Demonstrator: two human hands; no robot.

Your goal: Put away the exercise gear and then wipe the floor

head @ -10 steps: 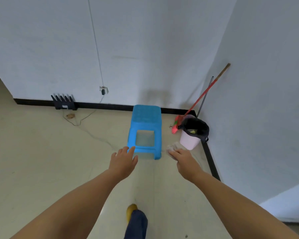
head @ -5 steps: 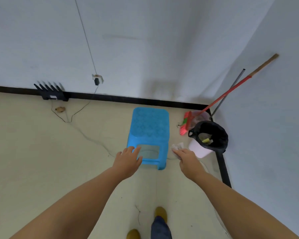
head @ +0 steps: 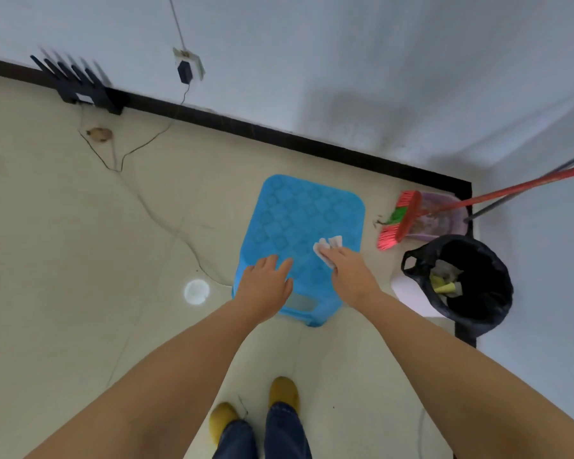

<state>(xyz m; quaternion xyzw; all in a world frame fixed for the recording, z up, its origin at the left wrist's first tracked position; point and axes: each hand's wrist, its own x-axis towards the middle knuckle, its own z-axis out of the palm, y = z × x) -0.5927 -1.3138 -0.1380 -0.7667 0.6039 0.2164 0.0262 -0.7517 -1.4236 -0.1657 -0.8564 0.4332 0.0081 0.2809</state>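
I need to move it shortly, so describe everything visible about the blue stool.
The blue stool looks like moulded plastic, with a rounded-rectangle seat embossed in a repeating tile pattern. It stands upright on the pale floor near the room's corner, left of the broom and bin. One open side between its legs shows at the near edge. The left hand hovers over or rests on its near edge; the right hand holds a white cloth over the seat.

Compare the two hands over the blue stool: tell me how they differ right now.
The left hand holds nothing, while the right hand pinches a white cloth. The left hand's fingers are spread and straight; the right hand's fingers are curled round the cloth. The left hand sits over the stool's near left edge; the right hand is further right, near its right edge. Both are bare, palm down, and reach forward over the stool's top.
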